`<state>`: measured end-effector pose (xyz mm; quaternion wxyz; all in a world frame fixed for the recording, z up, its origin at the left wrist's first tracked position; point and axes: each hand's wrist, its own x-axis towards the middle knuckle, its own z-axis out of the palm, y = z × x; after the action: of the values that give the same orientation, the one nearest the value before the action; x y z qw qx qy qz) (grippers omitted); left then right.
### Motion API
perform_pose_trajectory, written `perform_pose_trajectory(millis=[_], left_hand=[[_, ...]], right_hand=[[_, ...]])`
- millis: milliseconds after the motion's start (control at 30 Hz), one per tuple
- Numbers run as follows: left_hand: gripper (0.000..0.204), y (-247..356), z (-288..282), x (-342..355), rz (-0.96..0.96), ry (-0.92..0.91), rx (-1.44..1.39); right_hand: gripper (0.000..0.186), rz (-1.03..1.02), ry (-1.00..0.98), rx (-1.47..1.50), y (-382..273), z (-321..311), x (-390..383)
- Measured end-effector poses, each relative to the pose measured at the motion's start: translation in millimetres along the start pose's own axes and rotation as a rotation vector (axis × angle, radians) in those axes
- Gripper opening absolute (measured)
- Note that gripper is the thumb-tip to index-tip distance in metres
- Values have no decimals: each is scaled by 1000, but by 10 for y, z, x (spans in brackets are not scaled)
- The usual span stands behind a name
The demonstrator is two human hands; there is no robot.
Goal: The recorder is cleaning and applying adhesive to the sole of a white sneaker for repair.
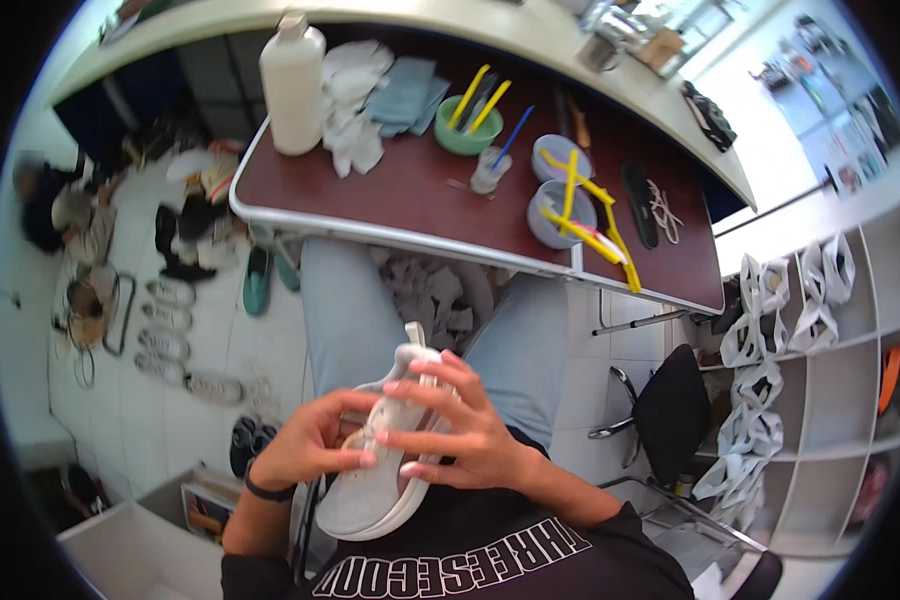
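A white knit shoe (pixel 360 500) is held over my lap, tilted with its heel loop pointing toward the table. My left hand (pixel 315 445) grips it from the left, fingers and thumb at the upper near the lace holes; a small tan bit shows there, too unclear to name. My right hand (pixel 470 430) is wrapped over the shoe's right side, fingers spread along the upper and sole edge. Part of the shoe is hidden under my fingers.
The table (pixel 370 195) holds a white bottle (pixel 291 95), cloths, bowls (pixel 560 215) with yellow-handled tools, and a dark insole. A bin of paper scraps (pixel 430 300) sits between my legs. A person (pixel 65 210) and shoes are left; a chair (pixel 670 420) and shelves are right.
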<state>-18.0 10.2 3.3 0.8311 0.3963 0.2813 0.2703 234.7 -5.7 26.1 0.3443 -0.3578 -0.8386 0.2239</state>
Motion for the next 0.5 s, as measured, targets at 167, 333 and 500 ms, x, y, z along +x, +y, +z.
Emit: perform_pose_trajectory(millis=[167, 333, 500], left_hand=[[51, 51, 121, 78, 311, -20, 926], [53, -34, 133, 113, 380, 60, 1106], [53, -40, 142, 271, 553, 43, 1370]], right_hand=[[33, -20, 148, 10, 115, -158, -92], [26, 14, 391, -54, 254, -485, -316], [29, 120, 637, -89, 277, -813, -456]])
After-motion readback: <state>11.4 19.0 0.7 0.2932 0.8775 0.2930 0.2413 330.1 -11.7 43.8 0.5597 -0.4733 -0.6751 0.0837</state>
